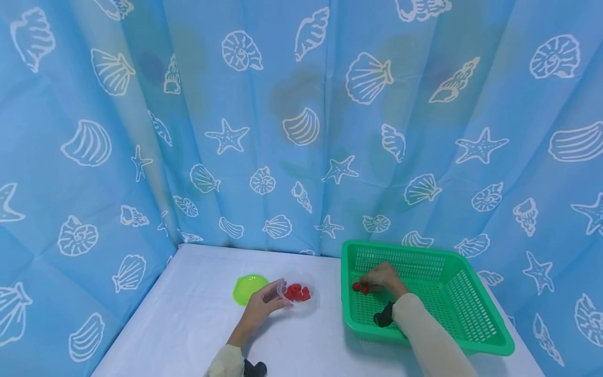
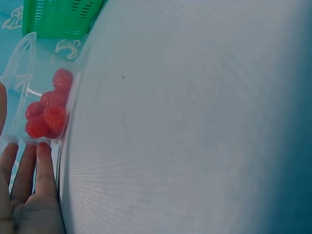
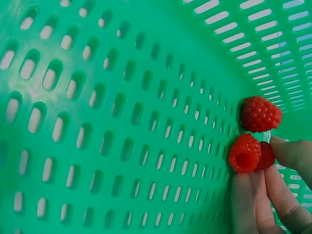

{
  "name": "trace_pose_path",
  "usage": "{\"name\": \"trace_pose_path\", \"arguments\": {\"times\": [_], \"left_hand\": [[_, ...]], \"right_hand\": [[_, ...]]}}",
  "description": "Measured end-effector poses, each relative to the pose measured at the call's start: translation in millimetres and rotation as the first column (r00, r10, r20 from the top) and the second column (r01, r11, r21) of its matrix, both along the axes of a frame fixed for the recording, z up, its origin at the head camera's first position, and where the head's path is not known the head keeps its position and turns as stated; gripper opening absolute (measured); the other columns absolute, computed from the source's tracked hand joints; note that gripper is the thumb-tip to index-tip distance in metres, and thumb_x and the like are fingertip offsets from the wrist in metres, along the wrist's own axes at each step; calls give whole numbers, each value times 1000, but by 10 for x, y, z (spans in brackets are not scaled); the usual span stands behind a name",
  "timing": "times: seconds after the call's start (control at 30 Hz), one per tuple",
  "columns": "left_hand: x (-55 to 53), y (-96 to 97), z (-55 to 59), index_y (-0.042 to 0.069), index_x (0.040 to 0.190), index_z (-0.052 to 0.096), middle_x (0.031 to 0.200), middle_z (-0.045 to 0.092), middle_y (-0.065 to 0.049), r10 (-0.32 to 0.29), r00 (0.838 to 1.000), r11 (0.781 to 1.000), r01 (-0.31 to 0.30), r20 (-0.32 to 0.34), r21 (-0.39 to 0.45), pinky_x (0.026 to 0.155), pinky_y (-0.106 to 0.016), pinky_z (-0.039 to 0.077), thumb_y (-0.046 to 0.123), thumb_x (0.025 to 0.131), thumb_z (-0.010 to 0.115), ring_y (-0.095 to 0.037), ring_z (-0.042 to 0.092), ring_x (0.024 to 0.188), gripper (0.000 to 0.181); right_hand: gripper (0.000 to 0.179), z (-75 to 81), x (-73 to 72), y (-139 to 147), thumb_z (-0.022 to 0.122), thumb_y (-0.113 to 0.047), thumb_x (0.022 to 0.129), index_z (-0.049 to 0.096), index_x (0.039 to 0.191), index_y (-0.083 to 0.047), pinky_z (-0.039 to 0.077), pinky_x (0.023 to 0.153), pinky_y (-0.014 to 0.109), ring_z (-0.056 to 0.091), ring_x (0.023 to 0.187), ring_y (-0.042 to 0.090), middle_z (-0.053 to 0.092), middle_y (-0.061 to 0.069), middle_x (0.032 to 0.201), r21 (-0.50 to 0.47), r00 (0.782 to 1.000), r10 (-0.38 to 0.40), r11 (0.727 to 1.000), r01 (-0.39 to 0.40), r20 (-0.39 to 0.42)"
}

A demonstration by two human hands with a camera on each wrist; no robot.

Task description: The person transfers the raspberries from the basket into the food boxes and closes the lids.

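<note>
My left hand (image 1: 261, 309) holds a clear plastic container (image 2: 28, 61) by its near left side, thumb and fingers at the wall. Several red raspberries (image 1: 297, 293) lie together inside it. Reaching down into a green slotted basket (image 1: 500, 343), my right hand (image 1: 383, 276) is at the left part of its floor. In the right wrist view, its thumb and fingertips pinch a raspberry (image 3: 265, 156), partly hidden behind another raspberry (image 3: 243, 154) at the fingertips. A third raspberry (image 3: 261, 114) lies just beyond them on the green plastic.
A lime green lid (image 1: 249, 289) lies on the white tablecloth (image 1: 188, 314), behind and left of the container. The basket stands to the right of the container. A blue curtain (image 1: 264, 157) with white shell prints hangs behind the table and along its sides.
</note>
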State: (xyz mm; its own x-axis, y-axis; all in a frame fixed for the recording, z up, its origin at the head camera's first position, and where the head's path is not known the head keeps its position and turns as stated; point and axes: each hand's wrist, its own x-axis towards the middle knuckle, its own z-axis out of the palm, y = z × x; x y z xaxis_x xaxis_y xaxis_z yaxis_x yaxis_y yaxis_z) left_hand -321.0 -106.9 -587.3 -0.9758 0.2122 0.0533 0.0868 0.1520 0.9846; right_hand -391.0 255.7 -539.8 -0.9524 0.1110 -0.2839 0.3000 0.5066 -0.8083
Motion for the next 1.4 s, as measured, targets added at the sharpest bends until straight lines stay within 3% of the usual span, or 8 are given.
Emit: {"name": "trace_pose_path", "arguments": {"times": [0.1,0.17,0.33,0.5,0.77,0.93,1.2,1.4], "left_hand": [[73,12,135,9,143,49,141,54,-8,-7,1000,1000,7,4,3,103,-45,44,23,87,75,-30,46,133,64],[91,13,165,9,143,49,141,54,-8,-13,1000,1000,13,0,8,102,-44,44,23,87,75,-30,47,132,64],[13,13,28,10,144,48,142,53,-7,-7,1000,1000,7,6,-4,103,-46,44,24,87,75,-30,46,133,64],[-53,-3,-108,16,144,50,141,54,-3,1,1000,1000,-1,3,-3,103,-45,44,28,87,75,-28,46,133,64],[-57,-2,-117,17,143,51,140,55,-1,11,1000,1000,-11,-1,-5,104,-44,43,33,85,76,-26,46,133,66],[-51,11,-114,15,143,50,140,55,-4,24,1000,1000,-23,8,-20,105,-47,42,29,86,76,-28,45,134,65],[-38,14,-77,14,143,50,140,55,-5,28,1000,999,-28,8,-16,105,-49,40,27,86,76,-29,45,134,64],[-40,11,-95,18,143,50,141,54,-1,23,1000,999,-23,-3,-25,104,-44,43,33,86,76,-25,46,134,65]], "right_hand": [[15,-7,3,12,77,-7,76,68,72,5,60,62,33,70,64,22,69,12,71,-32,1000,-16,999,16,2],[14,-6,11,16,75,-5,78,67,75,6,60,63,33,70,64,21,69,13,73,-74,1000,-27,997,27,6],[12,9,24,35,68,-2,83,66,88,9,60,62,34,69,62,21,68,18,79,-195,998,-61,979,66,28],[19,22,9,77,64,-3,86,62,99,10,60,64,35,69,67,23,64,21,91,-252,997,-67,965,77,46],[16,24,-10,137,61,-1,85,58,97,10,60,72,35,69,74,22,58,19,94,-319,996,-76,944,89,53],[28,53,-6,139,63,2,88,57,110,17,59,77,37,71,82,26,63,23,98,-415,993,-100,902,118,67],[42,175,-7,141,62,8,89,48,127,22,55,89,43,69,94,32,65,28,107,-540,998,-64,840,61,14],[42,301,-24,116,60,1,94,47,130,20,49,96,46,61,112,40,66,24,110,-516,997,2,856,-40,-74]]}}
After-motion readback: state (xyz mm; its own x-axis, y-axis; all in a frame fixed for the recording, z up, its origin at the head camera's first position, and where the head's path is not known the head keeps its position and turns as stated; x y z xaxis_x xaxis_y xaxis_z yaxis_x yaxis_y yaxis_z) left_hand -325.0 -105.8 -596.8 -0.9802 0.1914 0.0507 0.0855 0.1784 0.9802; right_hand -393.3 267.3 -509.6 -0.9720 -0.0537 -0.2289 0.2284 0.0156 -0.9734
